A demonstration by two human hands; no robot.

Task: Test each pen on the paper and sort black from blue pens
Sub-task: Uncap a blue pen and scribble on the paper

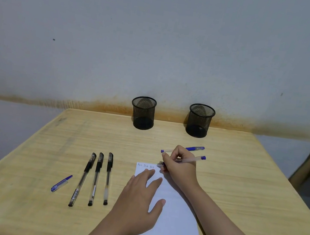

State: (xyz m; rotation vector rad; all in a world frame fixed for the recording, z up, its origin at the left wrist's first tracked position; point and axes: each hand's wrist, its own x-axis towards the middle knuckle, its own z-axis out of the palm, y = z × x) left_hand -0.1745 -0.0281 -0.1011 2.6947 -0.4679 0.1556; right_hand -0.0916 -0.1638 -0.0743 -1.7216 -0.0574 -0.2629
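A: The right hand [178, 164] pinches a blue pen [188, 160], uncapped, with its tip at the far right corner of the paper [174, 218], just right of three small scribbles [145, 166]. Is the tip actually on the sheet?

B: Hard to tell; it sits right at the edge. That's my worry. A stroke that far over could run off onto the table [48, 142] and leave no mark to judge the colour by.

A: The left hand [139, 200] lies flat with fingers spread on the near left part of the sheet, pinning it. If it lifts mid-stroke, I'd expect the paper to slide.

B: Agreed. Just beyond the right hand lies a second blue pen [195, 148], capped, almost touching the knuckles. A careless wrist could roll it away.

A: Its cap [61, 183], I'd guess, is the blue one lying far left and near, well apart from the writing hand. It could easily be forgotten and the pen dropped in bare.

B: Between that cap and the paper, three black pens [95, 178] lie side by side, capped. The two mesh cups [172, 117] at the far edge look alike and appear empty, so nothing marks which colour goes where. Mixing them up is the likeliest slip.
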